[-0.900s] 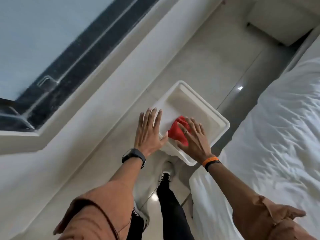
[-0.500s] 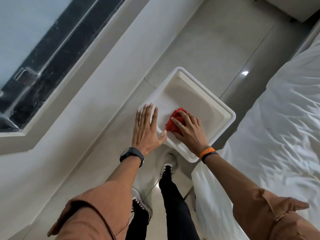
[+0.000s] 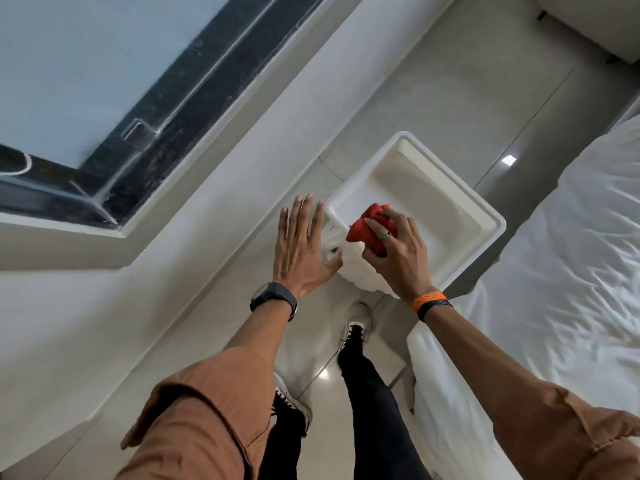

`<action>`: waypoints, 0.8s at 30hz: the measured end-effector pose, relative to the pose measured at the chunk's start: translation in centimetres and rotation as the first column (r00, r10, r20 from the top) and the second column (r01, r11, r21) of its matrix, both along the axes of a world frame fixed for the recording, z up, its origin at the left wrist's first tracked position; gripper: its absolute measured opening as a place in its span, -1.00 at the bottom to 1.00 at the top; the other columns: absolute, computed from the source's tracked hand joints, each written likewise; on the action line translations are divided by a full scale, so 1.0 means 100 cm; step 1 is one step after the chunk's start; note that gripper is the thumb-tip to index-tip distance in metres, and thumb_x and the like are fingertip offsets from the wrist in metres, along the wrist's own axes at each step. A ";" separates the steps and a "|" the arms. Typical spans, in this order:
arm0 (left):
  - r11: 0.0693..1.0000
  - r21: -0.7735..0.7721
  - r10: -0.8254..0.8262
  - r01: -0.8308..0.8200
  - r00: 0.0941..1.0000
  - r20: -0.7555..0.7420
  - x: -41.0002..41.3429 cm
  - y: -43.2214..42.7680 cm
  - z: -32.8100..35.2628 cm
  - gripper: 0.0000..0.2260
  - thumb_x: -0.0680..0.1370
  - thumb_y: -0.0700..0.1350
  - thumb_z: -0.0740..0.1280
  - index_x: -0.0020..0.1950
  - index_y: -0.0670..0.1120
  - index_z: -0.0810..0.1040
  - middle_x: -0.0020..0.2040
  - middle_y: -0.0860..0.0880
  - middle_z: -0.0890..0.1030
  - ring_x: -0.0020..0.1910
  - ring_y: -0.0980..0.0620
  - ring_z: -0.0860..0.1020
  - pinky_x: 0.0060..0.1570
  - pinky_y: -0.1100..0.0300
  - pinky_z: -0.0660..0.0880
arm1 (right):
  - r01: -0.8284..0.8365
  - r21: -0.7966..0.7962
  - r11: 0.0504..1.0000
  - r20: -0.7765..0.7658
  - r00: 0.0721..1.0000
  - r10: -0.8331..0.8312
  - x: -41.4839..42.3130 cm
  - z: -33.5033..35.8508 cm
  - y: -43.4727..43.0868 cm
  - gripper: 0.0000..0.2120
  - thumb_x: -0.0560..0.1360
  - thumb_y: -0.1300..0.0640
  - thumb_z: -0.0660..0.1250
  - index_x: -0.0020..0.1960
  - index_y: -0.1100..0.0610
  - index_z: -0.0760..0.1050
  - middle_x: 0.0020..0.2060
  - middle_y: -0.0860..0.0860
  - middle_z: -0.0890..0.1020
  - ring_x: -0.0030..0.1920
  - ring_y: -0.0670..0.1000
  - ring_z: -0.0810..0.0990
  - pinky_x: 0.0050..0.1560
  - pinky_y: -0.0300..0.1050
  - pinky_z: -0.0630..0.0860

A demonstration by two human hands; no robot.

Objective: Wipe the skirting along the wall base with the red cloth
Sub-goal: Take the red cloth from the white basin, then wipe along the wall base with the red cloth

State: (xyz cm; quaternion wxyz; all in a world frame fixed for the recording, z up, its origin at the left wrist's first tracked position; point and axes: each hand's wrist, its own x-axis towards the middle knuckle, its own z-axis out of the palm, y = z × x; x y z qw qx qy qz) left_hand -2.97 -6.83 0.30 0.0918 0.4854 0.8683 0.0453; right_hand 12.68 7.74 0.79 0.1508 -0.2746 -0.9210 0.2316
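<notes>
The red cloth (image 3: 369, 225) is bunched up in my right hand (image 3: 394, 252), which grips it over the near corner of a white plastic tub (image 3: 460, 202). My left hand (image 3: 299, 251) is flat and spread, fingers apart, against the tub's left corner, holding nothing. The tub stands on the tiled floor. The white wall runs diagonally on the left; its base (image 3: 242, 244) meets the floor just left of my left hand. No separate skirting strip is distinguishable.
A bed with a white crumpled sheet (image 3: 554, 289) fills the right side, close to the tub. A dark-framed window (image 3: 138, 109) sits in the wall at upper left. My legs and shoes (image 3: 356, 327) stand on the narrow floor strip between wall and bed.
My right hand has closed around the red cloth and lifted it off the tub's bottom. My left hand has slid to the tub's left corner. The view has shifted.
</notes>
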 end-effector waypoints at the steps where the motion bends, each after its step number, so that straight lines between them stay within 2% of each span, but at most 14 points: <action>1: 1.000 -0.004 0.010 -0.010 1.000 -0.003 -0.005 -0.013 0.003 -0.10 0.55 0.37 0.19 0.69 -0.21 0.17 0.66 -0.26 0.17 0.67 -0.24 0.09 0.62 -0.25 0.08 | -0.005 0.003 1.000 -0.026 1.000 0.005 -0.006 0.006 -0.012 -0.54 0.39 0.14 0.52 0.28 0.15 0.57 0.25 0.21 0.52 0.10 0.20 0.49 0.00 0.07 0.54; 3: 0.999 -0.018 0.035 -0.036 0.999 -0.008 -0.014 -0.042 0.006 -0.11 0.54 0.36 0.12 0.69 -0.21 0.17 0.66 -0.26 0.17 0.67 -0.24 0.08 0.61 -0.27 0.09 | -0.014 -0.004 1.000 -0.062 0.998 0.014 -0.021 0.011 -0.040 -0.53 0.39 0.13 0.52 0.29 0.14 0.57 0.26 0.20 0.52 0.12 0.19 0.49 0.02 0.05 0.54; 6: 0.996 -0.057 0.073 -0.074 0.997 -0.022 -0.031 -0.103 -0.001 -0.12 0.52 0.33 0.15 0.69 -0.18 0.14 0.67 -0.25 0.16 0.67 -0.23 0.07 0.61 -0.27 0.07 | -0.052 -0.043 0.998 -0.076 0.996 0.048 -0.045 0.003 -0.096 -0.54 0.40 0.14 0.52 0.29 0.14 0.58 0.27 0.20 0.52 0.15 0.19 0.49 0.06 0.08 0.55; 11: 0.995 -0.068 0.068 -0.070 0.997 -0.025 -0.063 -0.234 -0.050 -0.13 0.51 0.30 0.23 0.69 -0.18 0.19 0.65 -0.24 0.22 0.66 -0.23 0.11 0.60 -0.28 0.08 | -0.077 -0.114 0.991 -0.022 0.997 0.075 -0.085 -0.059 -0.203 -0.53 0.37 0.15 0.52 0.26 0.14 0.59 0.26 0.18 0.53 0.14 0.20 0.51 0.06 0.08 0.54; 15: 0.994 -0.108 0.023 -0.028 0.999 -0.042 -0.099 -0.331 -0.130 -0.13 0.50 0.28 0.25 0.69 -0.18 0.19 0.66 -0.22 0.20 0.66 -0.22 0.11 0.60 -0.29 0.09 | -0.072 -0.190 0.979 0.007 0.997 0.074 -0.123 -0.157 -0.287 -0.53 0.35 0.17 0.53 0.25 0.15 0.59 0.24 0.16 0.54 0.14 0.21 0.51 0.01 0.05 0.56; 19: 0.974 -0.208 -0.102 0.085 0.992 -0.072 -0.135 -0.408 -0.235 -0.11 0.49 0.28 0.22 0.70 -0.19 0.14 0.68 -0.22 0.14 0.68 -0.21 0.06 0.60 -0.30 0.09 | -0.057 -0.277 0.959 0.041 0.997 0.071 -0.161 -0.280 -0.361 -0.51 0.33 0.18 0.54 0.25 0.15 0.59 0.27 0.13 0.54 0.19 0.19 0.50 0.05 0.02 0.55; 24: 0.947 -0.313 -0.124 0.070 0.980 -0.156 -0.184 -0.475 -0.365 -0.10 0.48 0.32 0.18 0.67 -0.21 0.21 0.65 -0.26 0.21 0.65 -0.24 0.11 0.60 -0.30 0.05 | -0.091 -0.314 0.945 0.068 0.991 0.118 -0.209 -0.439 -0.417 -0.49 0.33 0.17 0.54 0.27 0.19 0.58 0.26 0.15 0.54 0.17 0.19 0.50 0.07 0.08 0.59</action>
